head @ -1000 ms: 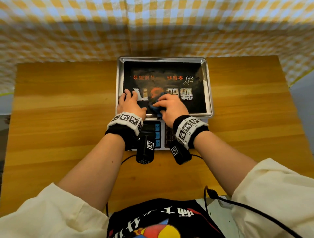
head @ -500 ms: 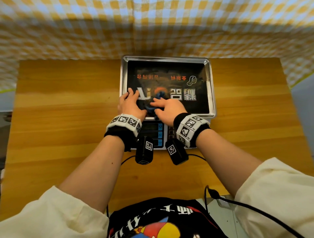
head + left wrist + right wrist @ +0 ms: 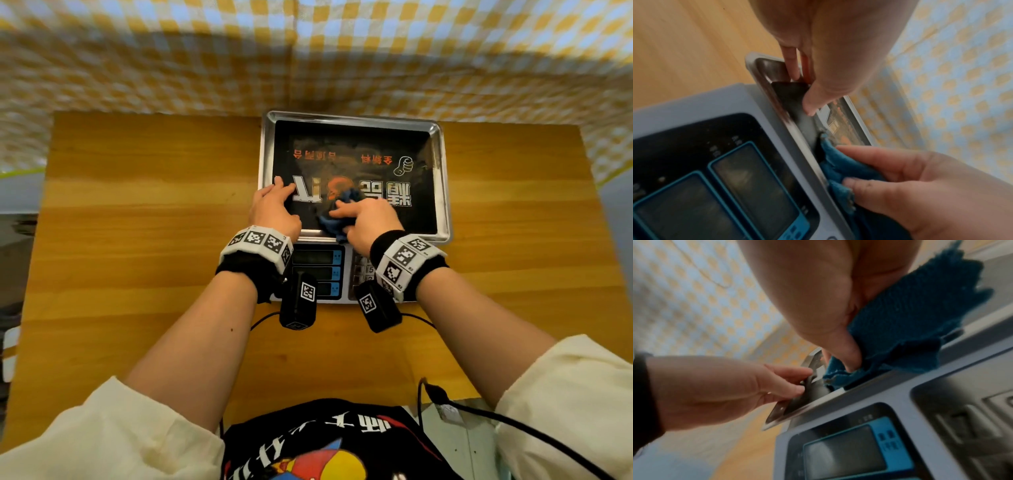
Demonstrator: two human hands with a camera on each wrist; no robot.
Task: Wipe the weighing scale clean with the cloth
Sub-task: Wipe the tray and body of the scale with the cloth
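The weighing scale stands mid-table, its steel pan lined with a black printed sheet. A bunched blue cloth lies on the near middle of the pan, spilling over the front rim. My right hand grips it with curled fingers and thumb, as the left wrist view shows for the cloth and right hand. My left hand rests across the pan's near left corner, fingers straight on the sheet and not touching the cloth. In the right wrist view the cloth bulges under my palm.
The scale's display panel and keypad sit just under my wrists. The wooden table runs bare to both sides. A checked cloth backdrop hangs behind the scale. Black cables trail at the near edge.
My right hand rubbed the cloth slightly left, then back right, over the pan's near middle. The left hand stayed on the near left corner.
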